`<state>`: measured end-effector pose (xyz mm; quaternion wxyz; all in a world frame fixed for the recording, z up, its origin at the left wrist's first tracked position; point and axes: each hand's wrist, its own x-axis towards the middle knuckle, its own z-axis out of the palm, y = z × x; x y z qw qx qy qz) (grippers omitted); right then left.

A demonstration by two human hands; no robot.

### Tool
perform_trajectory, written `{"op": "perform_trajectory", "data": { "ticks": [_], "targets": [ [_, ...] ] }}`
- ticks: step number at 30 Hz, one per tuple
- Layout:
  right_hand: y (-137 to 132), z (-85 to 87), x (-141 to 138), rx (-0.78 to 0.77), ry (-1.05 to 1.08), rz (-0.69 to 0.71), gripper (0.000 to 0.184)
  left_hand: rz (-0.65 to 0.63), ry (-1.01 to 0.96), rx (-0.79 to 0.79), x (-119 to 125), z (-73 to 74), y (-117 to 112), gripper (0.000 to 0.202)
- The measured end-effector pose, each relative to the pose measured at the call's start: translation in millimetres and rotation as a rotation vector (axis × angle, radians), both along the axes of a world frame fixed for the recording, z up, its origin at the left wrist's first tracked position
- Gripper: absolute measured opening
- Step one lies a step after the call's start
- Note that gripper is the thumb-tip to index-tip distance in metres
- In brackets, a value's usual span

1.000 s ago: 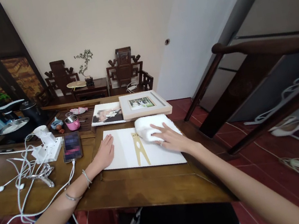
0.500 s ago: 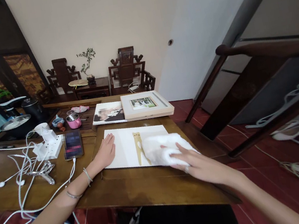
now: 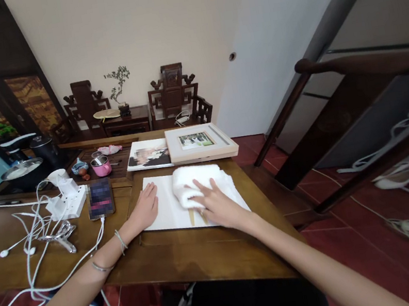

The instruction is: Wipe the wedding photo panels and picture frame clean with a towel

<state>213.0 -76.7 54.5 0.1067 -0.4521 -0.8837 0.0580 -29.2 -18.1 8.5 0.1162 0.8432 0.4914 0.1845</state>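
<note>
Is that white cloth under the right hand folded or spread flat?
Folded, at least partly: the white cloth makes a thick pad under the right hand, with a rounded, doubled-over edge.

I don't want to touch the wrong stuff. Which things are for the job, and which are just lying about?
For the job:
fluffy white cloth, under the right hand
flat white rectangular board, under the left hand
flat tan two-pronged shape, partly covered

Seemingly just lying about:
round pink cup
white rectangular power strip
pale wooden picture frame
</note>
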Motion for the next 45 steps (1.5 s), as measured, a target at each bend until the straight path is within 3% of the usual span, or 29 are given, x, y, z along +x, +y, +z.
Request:
{"op": "perform_trajectory", "data": {
  "ticks": [5,8,11,14,18,21,24,27,31,34,37,42,45],
  "targets": [
    [-82,16.9,7,-0.124,-0.02,0.114,0.047,0.007,0.001,0.005,1,-1.0,0,0.049],
    [-98,24.2,7,-0.195,-0.019,0.136,0.049,0.008,0.002,0.011,0,-1.7,0,0.049],
    [-73,22.1,5,-0.183,0.006,0.107,0.042,0.005,-0.001,0.016,0,-2.3,1,0.048],
    [-20,14.6,0,-0.138,0.018,0.079,0.035,0.002,-0.003,0.019,-1,-2.8,1,0.048],
    [50,6.9,-13,-0.037,-0.036,0.006,0.038,-0.001,-0.006,0.023,-1,-3.5,2,0.048],
    [68,4.2,-22,0.013,-0.057,-0.037,0.04,-0.004,-0.014,0.031,-2,-4.1,3,0.048],
    [49,2.1,-27,0.092,-0.092,0.008,0.039,-0.007,-0.017,0.031,-2,-4.9,3,0.048],
    [3,2.9,-27,0.129,-0.103,0.107,0.037,-0.01,-0.014,0.031,-2,-5.8,3,0.049],
    [-61,12.3,-24,0.047,-0.059,0.229,0.035,-0.013,-0.025,0.039,-2,-6.9,4,0.049],
    [-75,18.4,-24,-0.015,-0.028,0.261,0.037,-0.023,-0.033,0.048,-3,-7.5,4,0.048],
    [-47,16.9,-28,0.003,-0.017,0.221,0.038,-0.033,-0.036,0.049,-4,-8.3,5,0.048],
    [33,6.5,-46,0.107,-0.075,0.038,0.036,-0.046,-0.079,0.063,-4,-9.7,6,0.046],
    [52,2.1,-55,0.156,-0.114,-0.009,0.036,-0.054,-0.096,0.057,-4,-8.6,6,0.046]
  ]
}}
